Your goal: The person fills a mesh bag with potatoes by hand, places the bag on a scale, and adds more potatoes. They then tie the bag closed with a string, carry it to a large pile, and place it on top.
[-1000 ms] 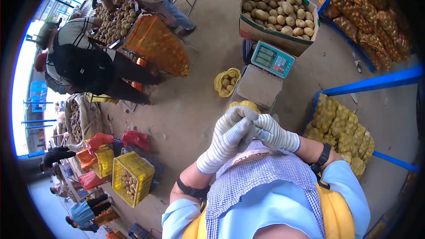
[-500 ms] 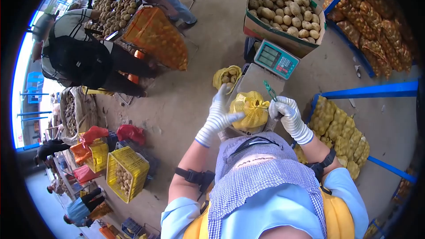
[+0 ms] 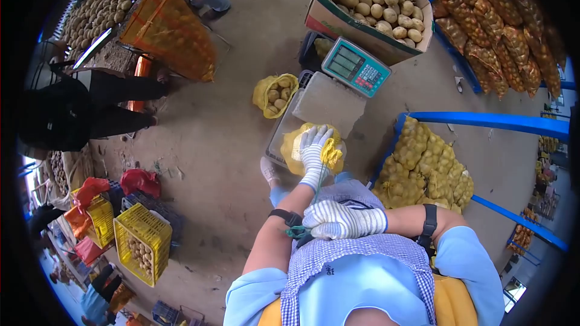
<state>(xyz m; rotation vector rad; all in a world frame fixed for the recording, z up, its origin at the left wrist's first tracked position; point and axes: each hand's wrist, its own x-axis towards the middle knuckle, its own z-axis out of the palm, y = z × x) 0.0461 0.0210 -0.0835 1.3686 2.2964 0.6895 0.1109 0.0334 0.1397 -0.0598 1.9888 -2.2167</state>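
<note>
A yellow mesh bag of potatoes rests on the grey platform of a weighing scale. My left hand, in a white knit glove, grips the gathered neck of that bag. My right hand, also gloved, is drawn back close to my chest and is closed on a green cord that runs up toward the bag's neck.
The scale's display faces me, with a cardboard box of loose potatoes behind it. An open yellow bag lies on the floor to the left. Blue racks with filled mesh bags stand on the right. Yellow crates and other people are at left.
My left hand moved from the bag's side onto its neck. My right hand pulled back from beside the bag to my chest, drawing the green cord. The view shifted down and left.
</note>
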